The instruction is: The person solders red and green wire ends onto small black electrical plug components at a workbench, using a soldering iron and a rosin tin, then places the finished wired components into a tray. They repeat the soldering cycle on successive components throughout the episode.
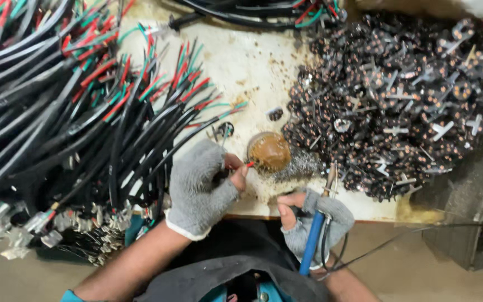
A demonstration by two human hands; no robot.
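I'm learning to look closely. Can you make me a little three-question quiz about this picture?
1. True or false: both hands wear grey gloves.
2. The right hand holds: A) a blue-handled iron B) a cup C) a brush
3. What colour is the wire tip by the left hand?

Key: 1 true. 2 A. 3 red, next to the brown lump.
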